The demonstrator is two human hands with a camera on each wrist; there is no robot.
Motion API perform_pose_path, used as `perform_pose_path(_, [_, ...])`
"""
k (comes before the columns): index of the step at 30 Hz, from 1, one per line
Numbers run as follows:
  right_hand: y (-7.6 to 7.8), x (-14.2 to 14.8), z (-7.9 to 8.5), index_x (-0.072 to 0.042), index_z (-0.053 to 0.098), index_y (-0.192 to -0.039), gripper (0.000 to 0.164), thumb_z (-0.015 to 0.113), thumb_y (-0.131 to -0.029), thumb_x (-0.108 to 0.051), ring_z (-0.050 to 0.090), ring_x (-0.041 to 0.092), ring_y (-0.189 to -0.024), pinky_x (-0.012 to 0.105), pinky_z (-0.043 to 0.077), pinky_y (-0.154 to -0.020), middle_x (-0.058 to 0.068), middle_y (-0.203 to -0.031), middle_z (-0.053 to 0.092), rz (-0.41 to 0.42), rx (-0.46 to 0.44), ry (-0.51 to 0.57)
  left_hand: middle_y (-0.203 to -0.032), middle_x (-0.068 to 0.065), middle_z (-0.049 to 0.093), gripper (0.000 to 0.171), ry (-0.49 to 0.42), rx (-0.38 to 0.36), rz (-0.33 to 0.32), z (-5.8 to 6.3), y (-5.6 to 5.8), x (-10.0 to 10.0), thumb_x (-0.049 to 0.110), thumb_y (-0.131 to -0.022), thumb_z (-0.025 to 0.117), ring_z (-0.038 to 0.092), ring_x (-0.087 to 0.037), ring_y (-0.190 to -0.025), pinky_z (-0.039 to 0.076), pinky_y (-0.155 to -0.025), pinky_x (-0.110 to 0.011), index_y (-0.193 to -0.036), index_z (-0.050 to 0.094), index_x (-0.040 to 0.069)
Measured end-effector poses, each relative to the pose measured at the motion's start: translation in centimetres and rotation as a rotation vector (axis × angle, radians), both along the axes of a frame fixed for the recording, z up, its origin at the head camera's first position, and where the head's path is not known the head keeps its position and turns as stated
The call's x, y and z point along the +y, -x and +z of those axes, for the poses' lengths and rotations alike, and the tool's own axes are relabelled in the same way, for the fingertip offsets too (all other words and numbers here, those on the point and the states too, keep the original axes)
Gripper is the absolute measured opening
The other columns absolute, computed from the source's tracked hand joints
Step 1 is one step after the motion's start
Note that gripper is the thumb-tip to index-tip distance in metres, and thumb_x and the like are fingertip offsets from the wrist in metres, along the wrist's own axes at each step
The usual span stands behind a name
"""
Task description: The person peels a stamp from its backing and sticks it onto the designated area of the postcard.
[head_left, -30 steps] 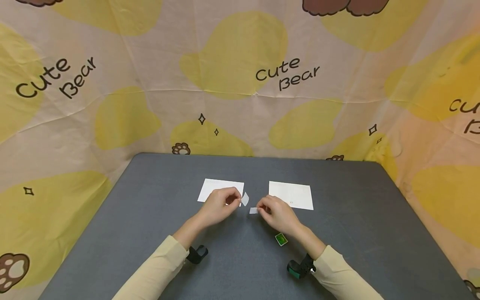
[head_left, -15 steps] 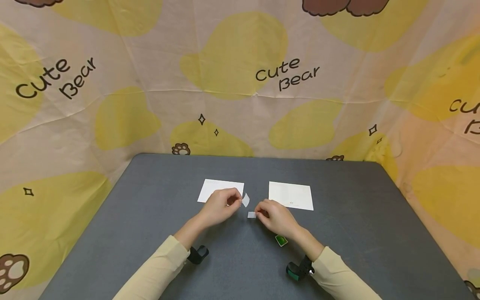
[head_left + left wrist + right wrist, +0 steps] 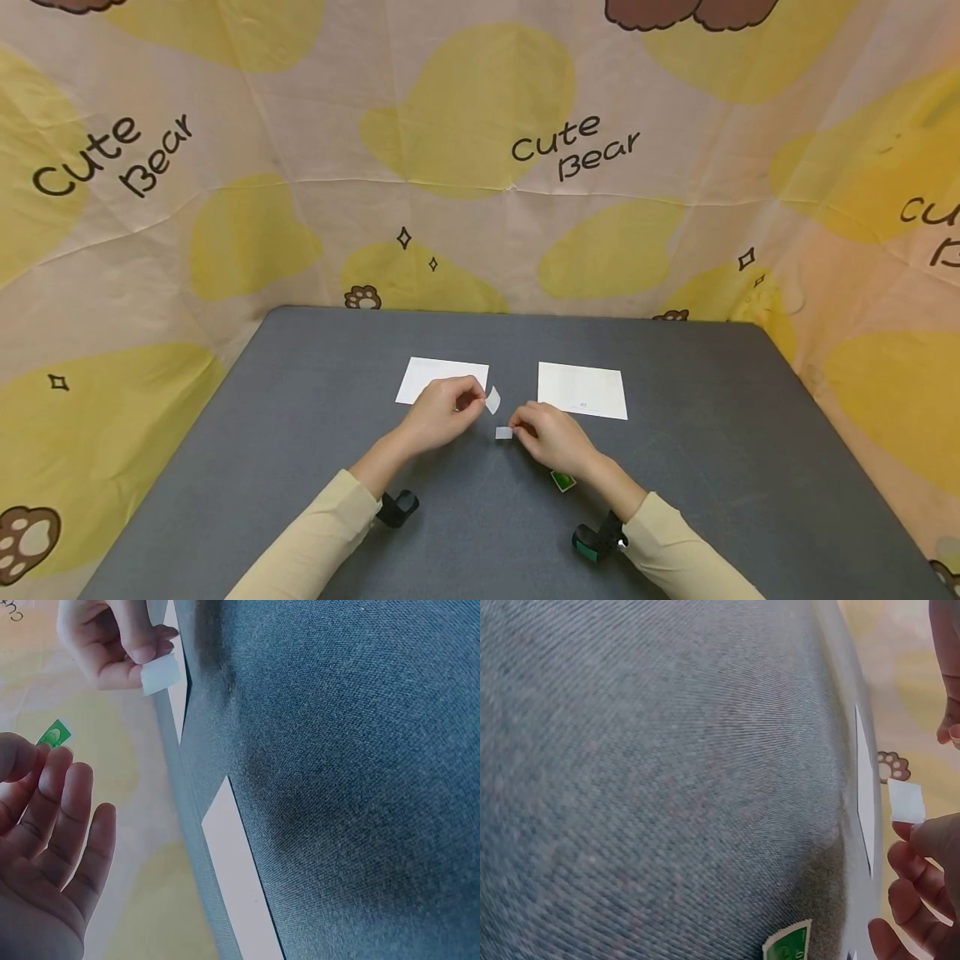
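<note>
My left hand (image 3: 442, 410) pinches a small stamp (image 3: 55, 733) between thumb and fingertips; its green printed face shows in the left wrist view, its pale back in the head view. Facing it across a narrow gap, my right hand (image 3: 553, 433) pinches a small white rectangle of paper (image 3: 907, 801) by its edge. That paper appears blank in every view. A second green stamp (image 3: 562, 482), with a scalloped pale border in the right wrist view, lies on the table beneath the right forearm, which covers part of it.
Two white sheets of paper lie farther back on the grey table (image 3: 480, 533): a left sheet (image 3: 431, 372), partly behind the left hand, and a right sheet (image 3: 581, 387) with a small mark near its lower edge. A patterned cloth (image 3: 465, 108) hangs behind the table.
My right hand has shifted slightly toward me with its white paper, lower in the head view, and covers more of the table stamp. The left hand has barely moved.
</note>
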State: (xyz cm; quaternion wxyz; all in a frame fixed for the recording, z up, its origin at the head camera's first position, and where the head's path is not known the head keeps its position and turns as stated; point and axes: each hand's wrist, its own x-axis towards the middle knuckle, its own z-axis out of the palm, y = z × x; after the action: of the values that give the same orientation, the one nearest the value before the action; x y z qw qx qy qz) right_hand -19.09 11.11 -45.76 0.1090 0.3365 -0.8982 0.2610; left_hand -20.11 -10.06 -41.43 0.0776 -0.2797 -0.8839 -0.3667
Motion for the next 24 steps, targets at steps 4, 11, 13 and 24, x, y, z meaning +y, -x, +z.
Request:
perform_pose_path(4, [-0.1, -0.2, -0.1, -0.014, 0.065, -0.08, 0.008, 0.064, -0.082, -0.007, 0.047, 0.003, -0.063, 0.02, 0.042, -0.057, -0.008, -0.072, 0.056, 0.001, -0.005, -0.035, -0.066, 0.011, 0.055, 0.011, 0.004, -0.002, -0.003, -0.1, 0.0, 0.0, 0.01, -0.083, 0.058, 0.049, -0.002, -0.06, 0.042, -0.056, -0.018, -0.075, 0.061, 0.017])
perform_pose_path(11, [0.0, -0.3, -0.4, -0.016, 0.065, -0.08, 0.008, 0.064, -0.083, -0.009, 0.047, 0.002, -0.062, 0.019, 0.043, -0.057, -0.008, -0.072, 0.056, 0.003, -0.017, -0.053, -0.065, 0.012, 0.054, 0.011, 0.009, -0.005, -0.006, -0.2, 0.1, -0.1, 0.011, -0.083, 0.058, 0.048, -0.002, -0.058, 0.041, -0.055, -0.018, -0.076, 0.061, 0.019])
perform_pose_path(13, [0.0, -0.3, -0.4, -0.017, 0.065, -0.08, 0.008, 0.064, -0.083, -0.01, 0.048, 0.002, -0.062, 0.019, 0.043, -0.057, -0.009, -0.072, 0.056, 0.003, -0.02, -0.058, -0.065, 0.012, 0.054, 0.012, 0.009, -0.004, -0.006, -0.2, 0.1, -0.1, 0.011, -0.083, 0.058, 0.048, -0.002, -0.058, 0.041, -0.055, -0.018, -0.076, 0.06, 0.019])
perform_pose_path(24, [0.2, -0.1, 0.6, -0.016, 0.066, -0.081, 0.008, 0.064, -0.083, -0.008, 0.05, 0.004, -0.067, 0.021, 0.044, -0.061, -0.009, -0.075, 0.057, -0.021, 0.02, 0.013, -0.064, 0.011, 0.054, 0.011, 0.009, 0.006, -0.005, -0.1, 0.1, -0.2, 0.01, -0.081, 0.06, 0.048, 0.0, -0.058, 0.041, -0.055, -0.018, -0.074, 0.06, 0.019])
